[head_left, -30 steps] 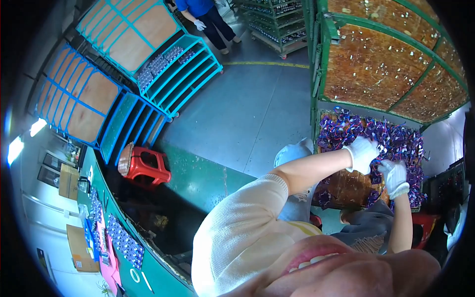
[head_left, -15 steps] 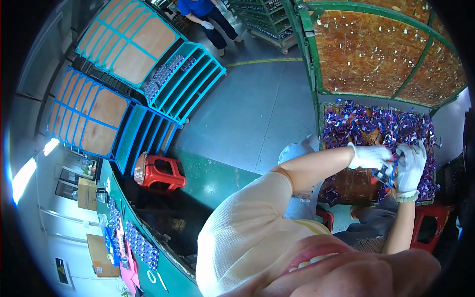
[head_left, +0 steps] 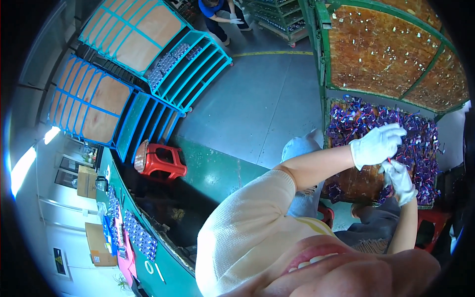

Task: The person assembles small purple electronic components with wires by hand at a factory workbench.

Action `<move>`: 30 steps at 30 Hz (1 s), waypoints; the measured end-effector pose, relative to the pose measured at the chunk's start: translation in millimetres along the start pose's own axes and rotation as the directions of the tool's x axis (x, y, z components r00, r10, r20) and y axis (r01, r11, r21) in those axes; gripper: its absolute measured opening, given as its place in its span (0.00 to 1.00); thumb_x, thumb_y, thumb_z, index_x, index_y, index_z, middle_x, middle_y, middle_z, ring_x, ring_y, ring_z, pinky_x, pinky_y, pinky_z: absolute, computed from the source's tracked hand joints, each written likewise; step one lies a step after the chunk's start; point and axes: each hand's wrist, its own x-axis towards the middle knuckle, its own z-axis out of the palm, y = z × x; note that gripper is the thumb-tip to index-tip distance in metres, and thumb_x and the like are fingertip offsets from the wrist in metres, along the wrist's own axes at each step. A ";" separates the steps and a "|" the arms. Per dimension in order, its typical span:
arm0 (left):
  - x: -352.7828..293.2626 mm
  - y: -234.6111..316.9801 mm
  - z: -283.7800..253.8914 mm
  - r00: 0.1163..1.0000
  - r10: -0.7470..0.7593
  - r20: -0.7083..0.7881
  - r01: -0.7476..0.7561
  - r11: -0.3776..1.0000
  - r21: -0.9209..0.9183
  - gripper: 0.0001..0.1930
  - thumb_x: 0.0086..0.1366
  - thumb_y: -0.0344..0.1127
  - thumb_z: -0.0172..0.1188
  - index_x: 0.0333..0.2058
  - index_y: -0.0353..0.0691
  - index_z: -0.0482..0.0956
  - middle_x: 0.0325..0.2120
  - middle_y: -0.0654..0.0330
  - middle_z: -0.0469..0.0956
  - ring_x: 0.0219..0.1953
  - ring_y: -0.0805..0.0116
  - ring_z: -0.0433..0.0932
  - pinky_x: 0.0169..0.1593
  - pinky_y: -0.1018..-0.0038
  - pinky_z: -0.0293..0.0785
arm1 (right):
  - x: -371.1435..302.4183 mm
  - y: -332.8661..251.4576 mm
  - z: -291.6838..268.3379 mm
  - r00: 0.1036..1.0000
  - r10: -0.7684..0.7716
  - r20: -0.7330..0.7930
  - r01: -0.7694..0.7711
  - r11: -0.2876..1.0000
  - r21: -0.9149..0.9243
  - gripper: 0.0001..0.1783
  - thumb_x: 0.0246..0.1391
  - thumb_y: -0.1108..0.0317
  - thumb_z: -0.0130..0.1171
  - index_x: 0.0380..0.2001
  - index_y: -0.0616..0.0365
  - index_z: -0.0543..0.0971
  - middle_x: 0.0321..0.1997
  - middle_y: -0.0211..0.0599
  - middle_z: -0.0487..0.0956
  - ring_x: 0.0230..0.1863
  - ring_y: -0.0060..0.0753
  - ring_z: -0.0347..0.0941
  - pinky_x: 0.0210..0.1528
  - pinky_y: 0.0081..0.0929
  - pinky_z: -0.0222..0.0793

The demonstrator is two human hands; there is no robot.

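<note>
My left hand (head_left: 378, 145), in a white glove, is raised over a wooden board (head_left: 351, 183), its fingers stretched out. My right hand (head_left: 400, 182), also gloved, is just below and touches or nearly touches it. The right fingers are pinched together, and a small red bit, which looks like wire, shows at their tips (head_left: 389, 160). Whatever else they hold is hidden by the glove. Under and around both hands lies a heap of small purple parts with red, blue and white wires (head_left: 420, 143), covering much of the board.
A green-framed wooden panel (head_left: 383, 54) stands behind the board. Blue rack carts (head_left: 195, 74) stand far left, near a red stool (head_left: 161, 163). The green bench (head_left: 148, 237) at left holds rows of parts. A person in blue (head_left: 215, 12) stands at the back.
The dark wired part between my hands is no longer visible. My left hand has lifted and its fingers straightened; my right hand has dropped lower. The view has shifted slightly.
</note>
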 end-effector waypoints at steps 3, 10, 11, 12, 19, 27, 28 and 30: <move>-23.1 -12.9 15.9 0.439 -0.331 0.835 0.340 0.922 0.187 0.12 0.44 0.38 0.56 0.16 0.33 0.75 0.19 0.51 0.73 0.22 0.58 0.72 0.29 0.63 0.68 | 5.6 -14.2 -6.8 0.883 -0.467 0.037 0.163 0.232 -0.959 0.09 0.39 0.64 0.56 0.28 0.50 0.77 0.20 0.36 0.74 0.25 0.39 0.69 0.33 0.35 0.61; -87.9 -8.8 38.8 0.783 0.058 0.619 0.605 0.161 -0.780 0.09 0.53 0.34 0.55 0.28 0.34 0.77 0.20 0.61 0.76 0.20 0.71 0.69 0.28 0.73 0.66 | -22.3 -52.9 -1.6 0.533 -0.779 0.331 0.201 -0.264 -0.943 0.21 0.38 0.65 0.53 0.42 0.52 0.74 0.25 0.31 0.71 0.25 0.27 0.64 0.45 0.36 0.62; -81.3 -9.6 39.7 0.688 0.121 0.716 0.672 0.267 -0.691 0.08 0.52 0.34 0.56 0.27 0.35 0.78 0.18 0.63 0.74 0.20 0.73 0.68 0.26 0.73 0.64 | -26.4 -57.4 1.1 0.538 -0.786 0.305 0.192 -0.238 -0.952 0.20 0.39 0.67 0.52 0.41 0.51 0.75 0.31 0.30 0.73 0.29 0.28 0.66 0.48 0.37 0.61; -65.4 -10.0 24.4 0.563 0.122 0.818 0.732 0.387 -0.561 0.07 0.51 0.34 0.57 0.25 0.36 0.78 0.16 0.65 0.73 0.19 0.75 0.66 0.25 0.74 0.63 | -18.0 -56.1 6.2 0.513 -0.808 0.288 0.222 -0.199 -0.955 0.19 0.41 0.69 0.51 0.41 0.50 0.76 0.37 0.30 0.75 0.34 0.29 0.68 0.50 0.37 0.60; -1.5 -42.2 -10.4 0.116 -0.931 0.345 0.802 -0.117 -0.585 0.06 0.57 0.33 0.50 0.28 0.37 0.74 0.19 0.59 0.73 0.23 0.69 0.72 0.27 0.71 0.65 | -11.9 -52.5 1.3 0.503 -0.863 0.041 0.239 0.093 -0.967 0.10 0.38 0.70 0.55 0.29 0.48 0.75 0.33 0.27 0.74 0.38 0.32 0.70 0.55 0.44 0.56; -12.9 -66.7 -39.5 0.507 -0.653 0.563 0.140 -0.582 -0.801 0.11 0.64 0.39 0.46 0.23 0.45 0.63 0.17 0.67 0.61 0.19 0.77 0.63 0.25 0.80 0.62 | -2.4 -4.9 -26.2 0.761 -0.587 -0.277 0.210 0.627 -0.750 0.09 0.50 0.73 0.50 0.34 0.58 0.77 0.37 0.41 0.77 0.39 0.44 0.74 0.43 0.31 0.69; -8.3 -47.5 -45.6 0.675 -0.310 0.670 0.368 -0.646 -0.669 0.12 0.65 0.41 0.46 0.23 0.45 0.63 0.17 0.68 0.61 0.19 0.78 0.63 0.24 0.81 0.62 | 2.4 6.1 -36.7 0.793 -0.583 -0.179 0.175 0.498 -0.849 0.12 0.50 0.74 0.49 0.38 0.57 0.76 0.40 0.41 0.76 0.42 0.43 0.73 0.45 0.29 0.68; 10.4 -3.1 -38.8 0.484 -0.209 0.850 0.786 -0.324 -0.527 0.19 0.64 0.49 0.45 0.18 0.45 0.65 0.13 0.68 0.63 0.10 0.77 0.63 0.18 0.82 0.63 | 11.5 3.6 -43.2 0.645 -0.764 -0.007 0.197 0.175 -0.965 0.16 0.41 0.72 0.54 0.38 0.56 0.75 0.43 0.41 0.74 0.44 0.44 0.71 0.47 0.33 0.68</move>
